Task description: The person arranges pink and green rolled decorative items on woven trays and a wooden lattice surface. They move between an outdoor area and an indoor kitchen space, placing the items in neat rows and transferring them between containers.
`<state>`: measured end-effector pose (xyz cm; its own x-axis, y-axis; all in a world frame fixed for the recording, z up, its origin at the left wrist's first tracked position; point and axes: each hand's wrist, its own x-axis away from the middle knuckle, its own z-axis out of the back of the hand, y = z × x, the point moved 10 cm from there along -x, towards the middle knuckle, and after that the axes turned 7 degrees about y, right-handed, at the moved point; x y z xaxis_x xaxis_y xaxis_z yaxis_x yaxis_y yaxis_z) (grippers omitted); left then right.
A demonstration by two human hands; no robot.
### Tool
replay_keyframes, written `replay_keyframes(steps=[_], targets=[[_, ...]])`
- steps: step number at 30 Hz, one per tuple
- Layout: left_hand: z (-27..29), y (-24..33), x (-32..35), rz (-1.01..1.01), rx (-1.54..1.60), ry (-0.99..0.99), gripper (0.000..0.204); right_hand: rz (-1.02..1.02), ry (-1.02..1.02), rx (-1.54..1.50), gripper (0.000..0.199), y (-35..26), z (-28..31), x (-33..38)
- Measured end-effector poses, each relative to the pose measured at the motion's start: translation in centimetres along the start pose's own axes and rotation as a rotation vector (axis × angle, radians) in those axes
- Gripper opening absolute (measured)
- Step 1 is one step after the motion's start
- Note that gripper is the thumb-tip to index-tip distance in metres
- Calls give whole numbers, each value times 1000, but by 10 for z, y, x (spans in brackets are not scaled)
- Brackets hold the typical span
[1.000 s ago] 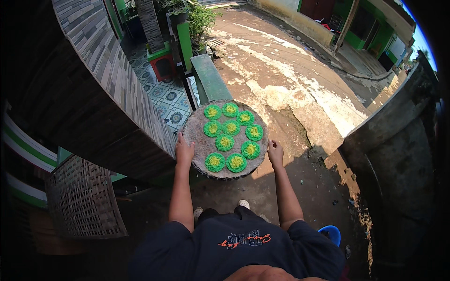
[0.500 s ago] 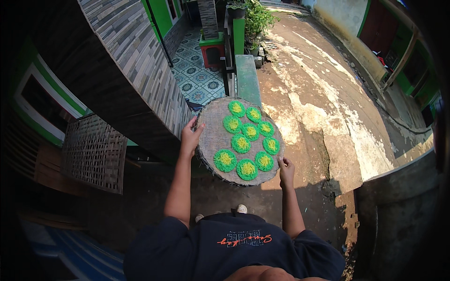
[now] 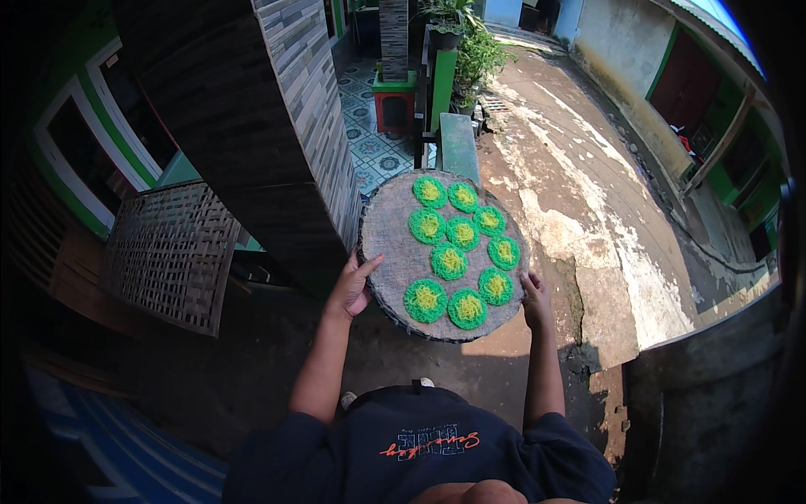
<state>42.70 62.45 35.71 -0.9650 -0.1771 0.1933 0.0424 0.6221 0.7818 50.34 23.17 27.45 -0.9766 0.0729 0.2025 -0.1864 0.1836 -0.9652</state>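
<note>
A round, flat, grey-brown tray with a coarse, cloth-like face and a dark, ragged rim lies between the two hands, its larger part ahead of them, away from the body. Being round, it shows no clear long axis; the line that matters runs across it from hand to hand, passing nearer the body-side edge than the far edge.

The left hand grips the rim on its own side, thumb laid over the upper face and fingers going beneath, where they are hidden. The right hand pinches the opposite rim, thumb at the edge; how far its fingers reach underneath I cannot tell.

Ten round, stringy green discs with yellow centres lie on the tray, gathered toward the right hand. That hand is the nearer one to most of them, and a bare strip of tray separates the left thumb from the group. Most discs lie ahead of the hands, while the two closest to the body sit roughly level with them.

Beyond the far rim is a flat-topped green ledge; whether the tray touches it is unclear. A grey, tile-clad pillar rises ahead of the left hand, near the tray's left edge.
</note>
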Motion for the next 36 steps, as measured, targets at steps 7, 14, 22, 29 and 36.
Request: replay_keyframes(steps=[7, 14, 22, 29, 36], targets=[[30, -43, -48, 45, 181, 168, 44, -205, -67, -197, 39, 25, -17, -48], [15, -46, -64, 112, 260, 181, 40, -316, -181, -489, 48, 18, -33, -49], [-72, 16, -30, 228, 335, 10, 44, -155, -413, -895, 54, -70, -72, -20], [-152, 127, 2, 186, 483, -295, 30, -457, -315, -1029, 60, -136, -129, 5], [-200, 184, 38, 145, 458, -410, 18, -320, -353, -963, 54, -176, -138, -32]])
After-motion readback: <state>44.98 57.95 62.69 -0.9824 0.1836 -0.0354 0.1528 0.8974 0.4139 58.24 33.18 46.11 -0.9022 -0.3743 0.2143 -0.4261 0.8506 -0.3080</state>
